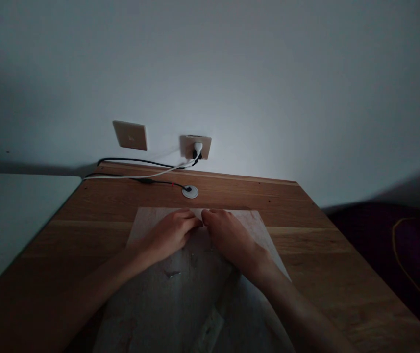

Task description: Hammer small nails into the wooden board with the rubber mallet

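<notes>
My left hand [182, 226] and my right hand [226, 233] are close together over the far part of a pale, stained board [147, 304]. Both have curled fingers, with the fingertips pinched toward each other and a narrow gap between them. Whatever they hold, if anything, is too small or hidden to make out. A small shiny, crumpled-looking piece [173, 274] lies on the board below my left hand. Nearer to me, partly in shadow, lies a long narrow object with a pale, handle-like end [211, 327]; its far end runs toward my right wrist, and its kind is unclear.
The board rests on a wooden desk [327, 274]. Behind it are a round cable grommet [190, 191], a black cable [145, 181] and a white cable [151, 175]. The wall socket [206, 142] holds plugs. A white surface [18, 220] adjoins at left; dark purple fabric [375, 235] is at right.
</notes>
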### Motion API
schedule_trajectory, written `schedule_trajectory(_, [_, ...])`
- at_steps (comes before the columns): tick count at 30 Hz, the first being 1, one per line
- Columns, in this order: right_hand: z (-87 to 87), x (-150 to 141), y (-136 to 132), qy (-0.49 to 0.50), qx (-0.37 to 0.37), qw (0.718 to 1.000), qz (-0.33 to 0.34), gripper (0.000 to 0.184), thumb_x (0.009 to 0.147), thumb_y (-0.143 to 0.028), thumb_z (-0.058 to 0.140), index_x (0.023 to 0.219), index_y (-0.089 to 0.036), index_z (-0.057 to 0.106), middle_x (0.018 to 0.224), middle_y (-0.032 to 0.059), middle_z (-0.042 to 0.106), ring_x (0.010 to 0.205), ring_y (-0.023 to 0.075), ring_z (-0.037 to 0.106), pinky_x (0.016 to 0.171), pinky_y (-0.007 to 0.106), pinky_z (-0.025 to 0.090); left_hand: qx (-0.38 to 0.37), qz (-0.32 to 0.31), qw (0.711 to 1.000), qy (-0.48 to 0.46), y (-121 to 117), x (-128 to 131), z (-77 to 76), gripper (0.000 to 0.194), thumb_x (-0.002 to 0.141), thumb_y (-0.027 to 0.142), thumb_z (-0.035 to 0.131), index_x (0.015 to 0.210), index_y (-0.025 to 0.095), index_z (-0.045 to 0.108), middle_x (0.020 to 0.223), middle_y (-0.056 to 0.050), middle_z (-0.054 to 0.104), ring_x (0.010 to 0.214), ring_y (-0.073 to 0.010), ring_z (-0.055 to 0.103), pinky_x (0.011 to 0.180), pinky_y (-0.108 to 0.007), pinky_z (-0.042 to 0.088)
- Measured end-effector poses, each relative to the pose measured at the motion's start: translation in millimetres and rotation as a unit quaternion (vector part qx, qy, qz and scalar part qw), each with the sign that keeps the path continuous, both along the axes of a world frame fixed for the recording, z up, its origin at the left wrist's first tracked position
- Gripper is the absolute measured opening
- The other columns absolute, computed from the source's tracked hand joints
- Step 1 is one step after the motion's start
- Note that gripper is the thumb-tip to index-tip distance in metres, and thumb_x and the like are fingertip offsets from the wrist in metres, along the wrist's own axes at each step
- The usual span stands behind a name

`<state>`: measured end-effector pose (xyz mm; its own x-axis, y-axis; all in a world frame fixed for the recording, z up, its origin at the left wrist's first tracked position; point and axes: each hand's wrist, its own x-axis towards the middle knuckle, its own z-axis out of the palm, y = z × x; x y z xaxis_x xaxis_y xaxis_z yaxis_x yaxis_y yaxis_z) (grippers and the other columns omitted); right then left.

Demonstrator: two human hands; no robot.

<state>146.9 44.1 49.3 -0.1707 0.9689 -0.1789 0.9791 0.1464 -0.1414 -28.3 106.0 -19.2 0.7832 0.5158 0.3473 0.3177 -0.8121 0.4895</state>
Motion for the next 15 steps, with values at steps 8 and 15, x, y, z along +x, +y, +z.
schedule_trajectory(8, [28.7, 7, -14, 0.108, 0.016, 0.994, -0.003, 0.021, 0.099, -0.002, 0.060, 0.100, -0.017, 0.076, 0.098, 0.0061, 0.083, 0.091, 0.0211, 0.077, 0.078, 0.029, 0.050, 0.064, -0.024, 0.991, 0.112, 9, 5, 24.3, 0.015, 0.096, 0.009, 0.066, 0.102, 0.018, 0.076, 0.097, -0.007, 0.077, 0.097, -0.0264, 0.074, 0.090, -0.038, 0.057])
schedule_trajectory(15, [15.9, 21, -36, 0.190, 0.016, 0.981, 0.023, 0.014, 0.096, -0.012, 0.074, 0.108, -0.019, 0.075, 0.106, 0.0052, 0.082, 0.102, 0.0237, 0.074, 0.091, 0.035, 0.051, 0.111, 0.007, 0.984, 0.142, 13, 14, 26.7, 0.013, 0.097, 0.016, 0.070, 0.084, 0.016, 0.069, 0.088, -0.007, 0.074, 0.089, -0.0263, 0.072, 0.087, -0.040, 0.053])
